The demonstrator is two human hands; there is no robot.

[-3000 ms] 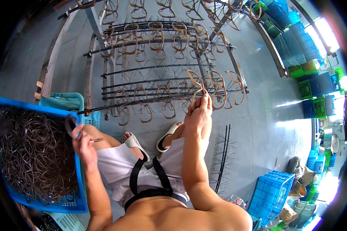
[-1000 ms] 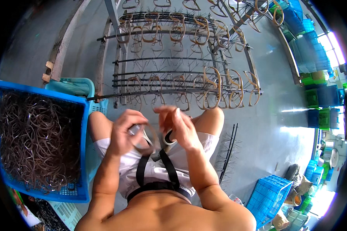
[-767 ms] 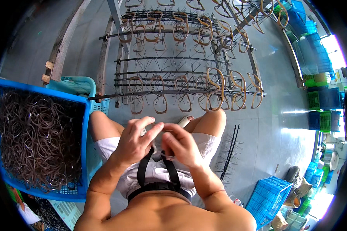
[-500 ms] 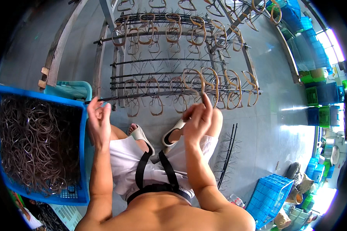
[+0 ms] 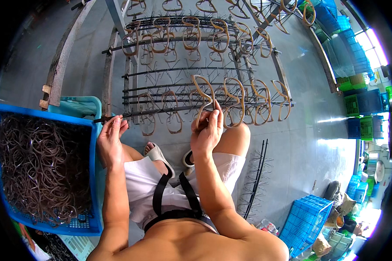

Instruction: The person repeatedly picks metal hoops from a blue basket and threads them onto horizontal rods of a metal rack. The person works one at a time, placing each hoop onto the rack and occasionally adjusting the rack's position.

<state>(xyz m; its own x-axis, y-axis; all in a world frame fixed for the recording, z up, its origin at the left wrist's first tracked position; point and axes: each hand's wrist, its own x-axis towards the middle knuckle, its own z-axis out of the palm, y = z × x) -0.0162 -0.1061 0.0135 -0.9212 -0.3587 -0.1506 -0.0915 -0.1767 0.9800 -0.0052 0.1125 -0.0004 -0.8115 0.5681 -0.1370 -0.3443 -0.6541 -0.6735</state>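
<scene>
My right hand [image 5: 207, 132] is closed on a brown eyeglass frame [image 5: 201, 92] at the near black rod [image 5: 154, 111]. Its fingertips are at the rod's wire prongs, and the exact contact is hidden. My left hand [image 5: 110, 140] pinches the left end of the same rod, beside the blue crate. Several more brown eyeglass frames [image 5: 244, 101] hang along the rod to the right of my right hand. Thinner-looking frames [image 5: 174, 117] hang between my hands, at or behind the rod.
At left, a blue crate [image 5: 96, 174] holds a heap of dark eyeglass frames [image 5: 39, 165]. A rack with wooden rails [image 5: 110, 74] carries more rods ahead. A bare pronged rod [image 5: 258, 180] lies on the floor at right, near another blue crate [image 5: 305, 222].
My right hand has moved left along the rod and now grips an eyeglass frame there. My left hand stays at the rod's end, its fingers closer together.
</scene>
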